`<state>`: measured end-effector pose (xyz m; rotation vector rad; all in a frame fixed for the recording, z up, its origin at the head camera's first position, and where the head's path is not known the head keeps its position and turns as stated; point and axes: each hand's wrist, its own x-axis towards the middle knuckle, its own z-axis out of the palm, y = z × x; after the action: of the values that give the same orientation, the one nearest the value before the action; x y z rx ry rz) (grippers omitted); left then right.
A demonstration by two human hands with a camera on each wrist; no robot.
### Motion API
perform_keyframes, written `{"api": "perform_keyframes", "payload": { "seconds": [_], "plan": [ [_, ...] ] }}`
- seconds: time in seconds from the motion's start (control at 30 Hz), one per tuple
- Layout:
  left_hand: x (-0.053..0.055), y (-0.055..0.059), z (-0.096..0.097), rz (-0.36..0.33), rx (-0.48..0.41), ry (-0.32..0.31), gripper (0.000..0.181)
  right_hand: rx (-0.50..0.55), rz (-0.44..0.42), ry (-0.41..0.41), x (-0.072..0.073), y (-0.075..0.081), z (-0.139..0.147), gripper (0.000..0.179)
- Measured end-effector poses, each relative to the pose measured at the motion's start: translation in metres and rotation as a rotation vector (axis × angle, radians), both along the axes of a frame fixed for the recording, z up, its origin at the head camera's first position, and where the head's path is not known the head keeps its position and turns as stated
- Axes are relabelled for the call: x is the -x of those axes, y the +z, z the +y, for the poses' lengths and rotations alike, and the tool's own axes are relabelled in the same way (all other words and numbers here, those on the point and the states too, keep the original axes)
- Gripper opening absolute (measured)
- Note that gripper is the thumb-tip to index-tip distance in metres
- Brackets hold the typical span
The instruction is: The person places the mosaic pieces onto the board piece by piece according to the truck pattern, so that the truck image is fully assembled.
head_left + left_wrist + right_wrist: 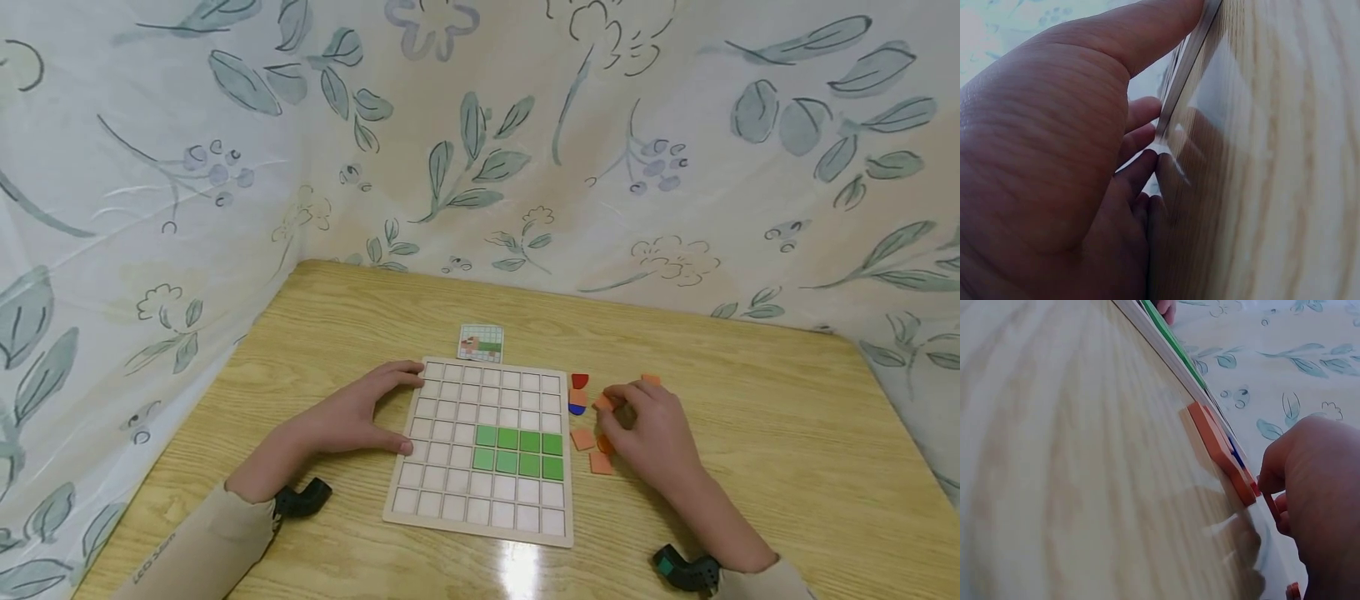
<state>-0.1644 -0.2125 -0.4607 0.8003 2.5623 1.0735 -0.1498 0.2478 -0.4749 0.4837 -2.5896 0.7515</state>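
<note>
The table (787,433) looks like glossy grained wood, the board (433,477) matt wood, the tiles (582,440) smooth, the backdrop (600,200) creased cloth, the sleeves (206,537) matt cloth.

A yellowish wooden counter (360,308), streaky in grain and glossy enough to catch a bright patch of light near its front, carries a pale gridded board (460,456), with a small picture card (481,342) lying at the board's far edge. Off the board's right side lie a red rounded piece (580,381), an orange square (578,397) and a blue rounded piece (577,410), close together. Nearer the front are a loose orange tile (582,440), a second tile (600,463) and a partly hidden darker orange piece (604,444).
</note>
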Motion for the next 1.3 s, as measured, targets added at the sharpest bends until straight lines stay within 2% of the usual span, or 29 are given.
{"api": "perform_keyframes", "payload": {
  "seconds": [0.23,0.33,0.57,0.67,0.97,1.3],
  "plan": [
    [0.0,0.0,0.0,-0.023,0.001,0.006,0.094,0.056,0.008,0.079,-0.005,0.001,-0.015,0.019],
    [0.0,0.0,0.0,-0.028,0.0,0.008,0.094,0.06,0.04,0.124,-0.009,0.002,-0.028,0.02],
    [0.0,0.002,0.001,-0.005,-0.005,-0.004,0.094,0.057,0.158,0.292,-0.015,0.004,-0.066,0.015],
    [0.0,0.002,0.001,0.004,-0.003,-0.005,0.094,0.06,0.175,0.344,-0.017,0.003,-0.082,0.013],
    [0.0,0.0,0.001,0.006,-0.004,0.0,0.093,0.038,0.17,0.463,-0.03,0.003,-0.127,0.015],
    [0.001,-0.004,0.001,0.0,-0.003,0.006,0.091,-0.008,0.101,0.499,-0.037,0.004,-0.147,0.016]
  ]
}}
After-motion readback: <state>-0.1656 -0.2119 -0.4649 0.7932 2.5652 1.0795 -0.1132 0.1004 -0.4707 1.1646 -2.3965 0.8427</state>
